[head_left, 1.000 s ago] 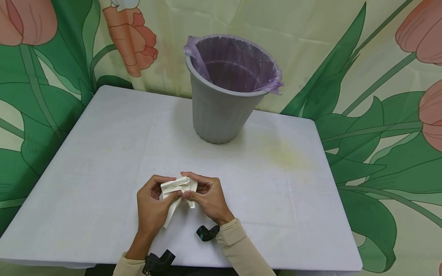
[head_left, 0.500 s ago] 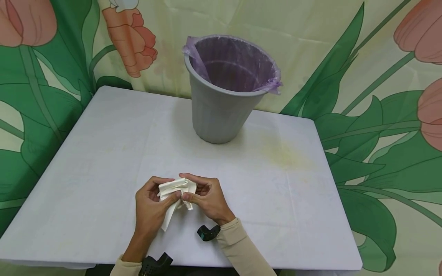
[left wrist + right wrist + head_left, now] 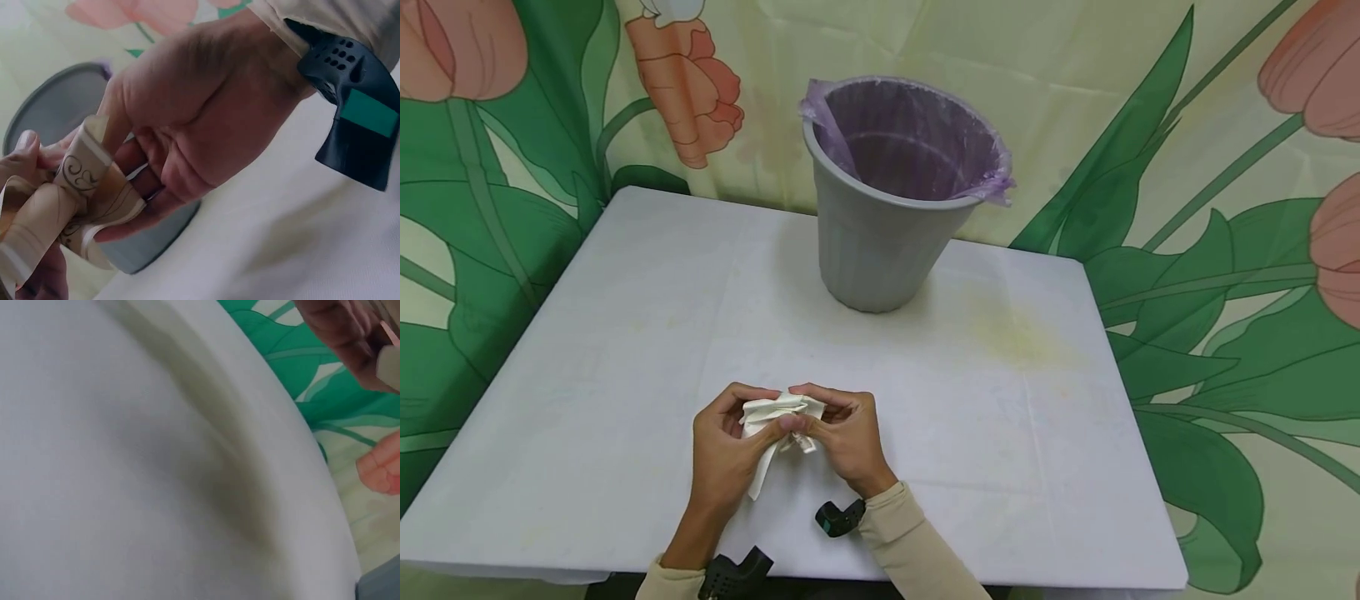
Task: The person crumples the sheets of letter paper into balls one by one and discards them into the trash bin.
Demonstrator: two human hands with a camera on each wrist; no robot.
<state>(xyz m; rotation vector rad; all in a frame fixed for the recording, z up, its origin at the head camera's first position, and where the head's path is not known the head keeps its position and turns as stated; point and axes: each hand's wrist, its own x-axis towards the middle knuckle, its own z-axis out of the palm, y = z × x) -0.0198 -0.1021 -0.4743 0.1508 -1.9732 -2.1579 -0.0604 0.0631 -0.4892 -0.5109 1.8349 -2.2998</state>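
A crumpled piece of cream paper (image 3: 778, 408) is held up between both hands near the front of the table. My left hand (image 3: 724, 454) pinches its left side, thumb in front and fingers behind. The right hand (image 3: 856, 442) pinches the other side, and the two thumbs meet at the middle. One loose end hangs down below the left thumb. In the left wrist view, dark scroll print shows on the folded paper (image 3: 86, 164), beside the left hand (image 3: 200, 119). Only part of a hand (image 3: 344, 337) shows in the right wrist view, in its upper corner.
A grey bin (image 3: 880, 250) with a purple liner (image 3: 992, 179) over its rim stands at the back of the white-covered table (image 3: 625, 333). Behind it hangs a curtain (image 3: 1075, 75) printed with tulips and leaves. Black wrist cameras (image 3: 841, 518) are worn on both arms.
Both hands have sunk slightly and drawn closer, so the thumbs now meet. The paper is bunched a little tighter, and the right wrist has shifted left. The bin has stayed put.
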